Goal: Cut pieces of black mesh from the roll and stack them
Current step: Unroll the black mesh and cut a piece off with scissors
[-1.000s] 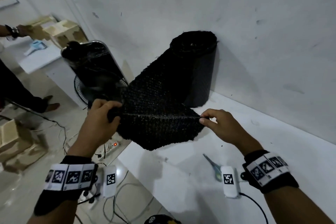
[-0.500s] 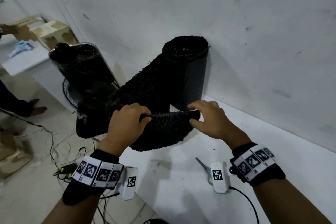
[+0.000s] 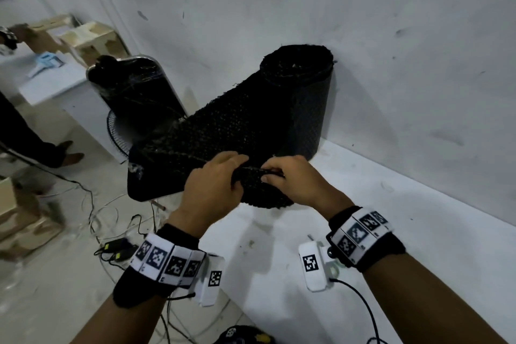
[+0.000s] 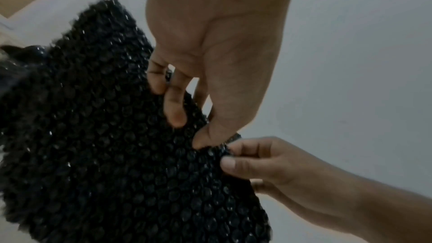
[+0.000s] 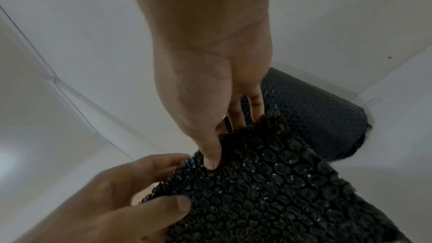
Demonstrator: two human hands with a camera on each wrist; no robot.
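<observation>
The black mesh roll stands upright on the white table against the wall. Its loose sheet runs down and left to my hands, folded over at the front. My left hand and right hand sit almost together on that fold, each pinching it. In the left wrist view the left hand pinches the mesh with thumb and fingers, with the right hand just beside it. The right wrist view has the right thumb on the mesh, the roll behind.
A black plastic-wrapped fan stands left of the table, close behind the sheet. Cables and power adapters lie on the floor below. Cardboard boxes sit at the far left, beside another person's legs.
My hands were spread wide along the mesh fold. They have slid together to the middle, and the sheet between them has bunched and folded over.
</observation>
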